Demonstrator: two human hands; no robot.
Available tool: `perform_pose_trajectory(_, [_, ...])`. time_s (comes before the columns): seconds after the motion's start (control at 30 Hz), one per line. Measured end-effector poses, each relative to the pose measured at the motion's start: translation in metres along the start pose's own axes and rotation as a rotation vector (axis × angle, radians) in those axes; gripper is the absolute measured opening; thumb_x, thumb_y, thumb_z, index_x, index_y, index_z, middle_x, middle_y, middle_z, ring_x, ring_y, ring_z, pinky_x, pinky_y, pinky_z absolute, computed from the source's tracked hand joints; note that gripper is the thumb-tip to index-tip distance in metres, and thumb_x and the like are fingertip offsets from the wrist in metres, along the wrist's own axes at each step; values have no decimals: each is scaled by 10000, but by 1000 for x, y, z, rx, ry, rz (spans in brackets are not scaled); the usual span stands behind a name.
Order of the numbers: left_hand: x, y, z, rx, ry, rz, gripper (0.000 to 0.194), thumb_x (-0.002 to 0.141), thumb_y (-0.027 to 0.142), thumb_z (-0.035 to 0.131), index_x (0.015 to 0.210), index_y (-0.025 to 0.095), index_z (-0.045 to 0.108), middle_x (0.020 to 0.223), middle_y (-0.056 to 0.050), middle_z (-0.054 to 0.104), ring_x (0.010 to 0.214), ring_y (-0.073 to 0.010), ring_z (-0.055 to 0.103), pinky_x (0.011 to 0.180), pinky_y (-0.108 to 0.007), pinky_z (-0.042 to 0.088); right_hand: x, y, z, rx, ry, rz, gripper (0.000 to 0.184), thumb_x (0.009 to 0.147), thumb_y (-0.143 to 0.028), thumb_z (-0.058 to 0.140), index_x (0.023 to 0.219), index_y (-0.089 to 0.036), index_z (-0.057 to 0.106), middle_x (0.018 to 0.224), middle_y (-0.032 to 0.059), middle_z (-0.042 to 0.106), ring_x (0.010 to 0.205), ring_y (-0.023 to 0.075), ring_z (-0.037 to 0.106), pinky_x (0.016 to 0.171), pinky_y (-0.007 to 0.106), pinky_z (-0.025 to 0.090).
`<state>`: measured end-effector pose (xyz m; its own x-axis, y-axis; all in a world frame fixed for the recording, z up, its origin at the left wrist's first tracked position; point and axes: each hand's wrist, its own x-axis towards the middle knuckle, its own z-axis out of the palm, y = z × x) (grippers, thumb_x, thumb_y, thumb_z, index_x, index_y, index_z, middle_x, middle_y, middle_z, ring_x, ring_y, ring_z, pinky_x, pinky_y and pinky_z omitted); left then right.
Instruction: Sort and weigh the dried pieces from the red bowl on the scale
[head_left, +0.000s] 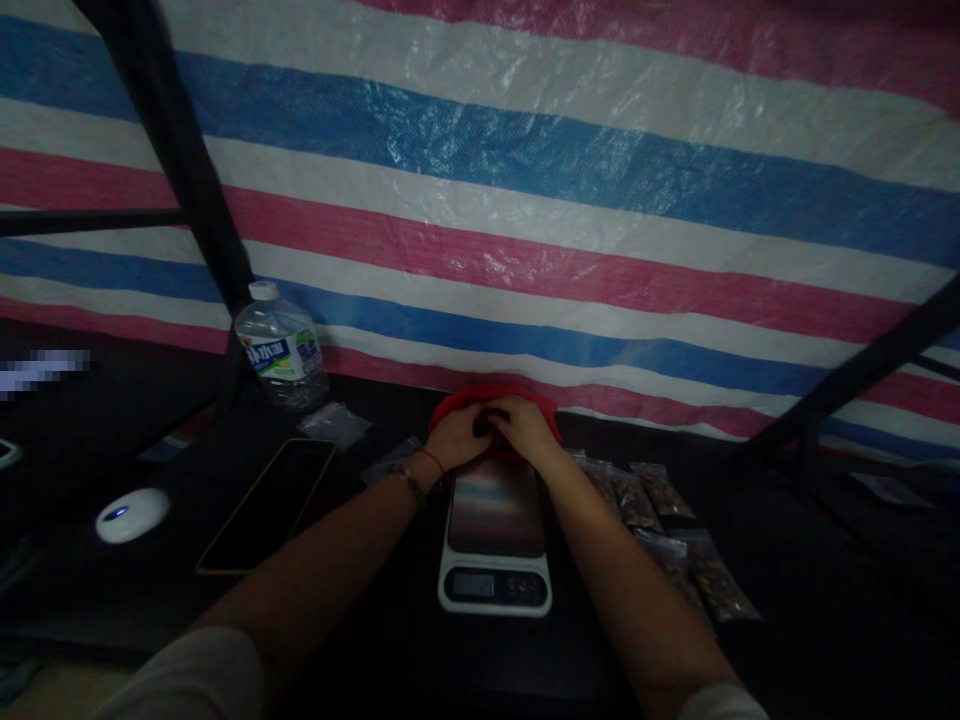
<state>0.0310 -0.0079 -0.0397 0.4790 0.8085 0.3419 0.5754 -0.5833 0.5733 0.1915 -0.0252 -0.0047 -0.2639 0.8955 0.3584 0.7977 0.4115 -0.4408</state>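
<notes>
Fingers (pixel 480 425) of both my hands are curled in tight and bunched together over the red bowl (pixel 495 398), knuckles pretty much touching. It's dark back there, so I honestly can't tell if I'm pinching something small or just resting on the rim. My left hand (pixel 459 437) has a red string and a bracelet at the wrist, and my right hand (pixel 525 428) is pressed up beside it.

That bowl sits at the far edge of the counter (pixel 787 640), right up against the striped tarp (pixel 525 180), so no room behind it at all. Just in front of it is the kitchen scale (pixel 495 535), long axis running straight toward me, display end nearest me and the shiny plate end pointing at the bowl. My forearms run down either side of it, so it's kind of boxed in.

Left side: a phone (pixel 268 505) lying flat, tilted on a diagonal with its top toward the tarp, a white mouse (pixel 133 515) further out, and a water bottle (pixel 281 355) standing by a dark pole. A couple of clear empty-looking baggies (pixel 335 423) sit between the bottle and my left wrist.

Right side: a row of filled little bags (pixel 660 530) laid just beside my right forearm, trailing toward me. Past those the counter is open and dark out to the right.
</notes>
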Motion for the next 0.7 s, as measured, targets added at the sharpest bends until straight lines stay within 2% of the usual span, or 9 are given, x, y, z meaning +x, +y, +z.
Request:
perform_pose_trajectory(0.07, [0, 1, 0, -28, 9, -1, 379, 765, 256, 608, 1135, 175, 585, 1070, -80, 689, 964, -228, 658, 860, -317, 511, 0, -1, 2, 13, -3, -34, 283, 806, -67, 575, 1035, -169, 704, 1064, 77, 696, 1027, 195, 611, 959, 332, 447])
perform_pose_trajectory(0.2, [0, 2, 0, -83, 3, 2, 410, 757, 247, 617, 1160, 180, 577, 1086, -69, 690, 977, -220, 656, 869, -309, 513, 0, -2, 1, 42, 120, -70, 252, 810, -64, 551, 989, -150, 706, 1048, 91, 672, 1022, 192, 585, 962, 335, 441])
perform_pose_trajectory(0.33, [2, -1, -1, -90, 92, -63, 371, 753, 245, 619, 1117, 175, 595, 1070, -70, 689, 978, -220, 651, 885, -315, 508, 0, 0, -2, 14, 166, -1, 301, 813, -34, 465, 944, -156, 707, 989, 80, 685, 989, 190, 594, 943, 327, 443])
perform_pose_trajectory(0.43, [4, -4, -2, -77, 235, -109, 316, 758, 230, 601, 1067, 166, 598, 1038, -71, 684, 960, -218, 644, 886, -330, 500, -1, 4, 0, -63, 24, 93, 308, 791, -31, 474, 932, -155, 717, 973, 81, 705, 952, 197, 620, 916, 318, 450])
perform_pose_trajectory(0.5, [5, -5, -4, -89, 290, -117, 297, 761, 220, 591, 1054, 169, 594, 1032, -64, 679, 968, -212, 637, 890, -329, 492, -3, 6, 5, -85, -119, 71, 274, 806, -71, 513, 970, -150, 717, 996, 91, 708, 951, 201, 629, 899, 309, 454])
perform_pose_trajectory(0.6, [5, -4, -5, -114, 300, -115, 263, 776, 231, 578, 1031, 172, 596, 1007, -57, 677, 949, -203, 635, 873, -322, 491, -5, 6, 15, -51, -287, -36, 228, 818, -157, 594, 1015, -152, 709, 1050, 99, 698, 990, 207, 624, 900, 304, 453])
perform_pose_trajectory(0.7, [4, -4, -4, -110, 291, -99, 248, 782, 239, 567, 1019, 175, 600, 987, -54, 675, 922, -200, 633, 859, -323, 492, -5, 7, 20, -18, -378, -70, 221, 806, -170, 627, 1007, -163, 717, 1053, 89, 704, 984, 201, 633, 901, 296, 457])
